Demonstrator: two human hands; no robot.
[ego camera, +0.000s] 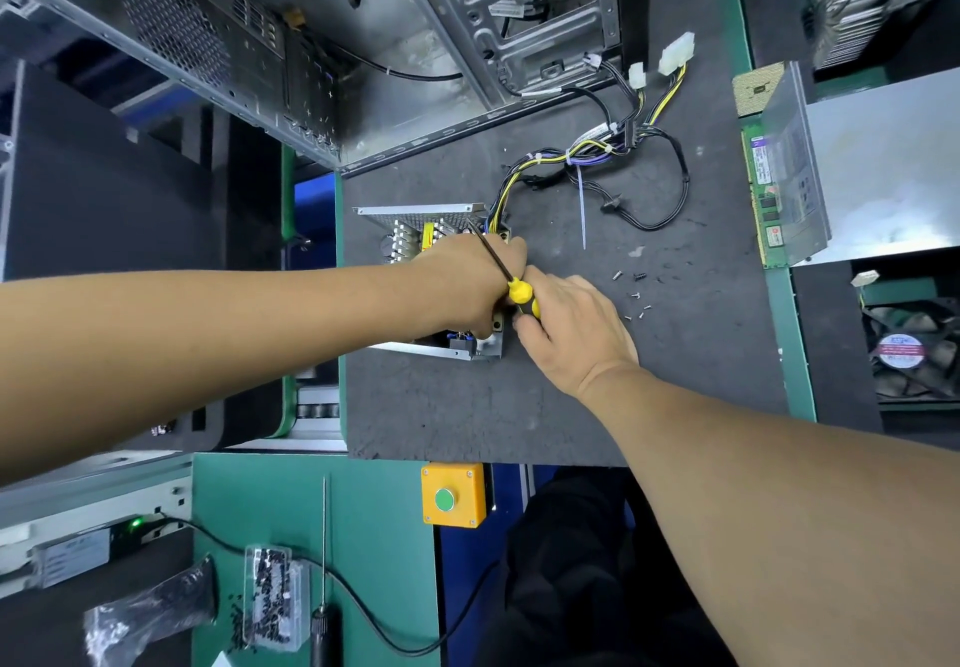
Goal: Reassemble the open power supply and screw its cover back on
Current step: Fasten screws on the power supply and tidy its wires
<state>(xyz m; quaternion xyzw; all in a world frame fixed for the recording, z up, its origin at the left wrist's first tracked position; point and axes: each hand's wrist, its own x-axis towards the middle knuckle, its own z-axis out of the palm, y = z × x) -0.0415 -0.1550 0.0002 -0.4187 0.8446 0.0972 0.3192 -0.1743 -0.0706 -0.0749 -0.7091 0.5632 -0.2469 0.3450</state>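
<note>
The open power supply (415,222) lies on the dark mat, its board and heat sinks showing, a perforated metal wall standing at its far side. My left hand (467,284) lies over the unit with its fingers curled down onto the right edge; what the fingers hold is hidden. My right hand (569,326) grips a yellow-and-black screwdriver (522,297) whose thin shaft slants up-left across my left hand toward the unit's far corner. The cable bundle (597,147) runs from the unit toward the back. Several loose screws (635,292) lie right of my hands.
An open PC case (441,69) stands at the back. A RAM stick (763,188) and a grey metal cover panel (883,157) lie at right, a fan (904,349) beyond. Near me are a yellow button box (453,495), a screw box (275,593) and another screwdriver (324,588).
</note>
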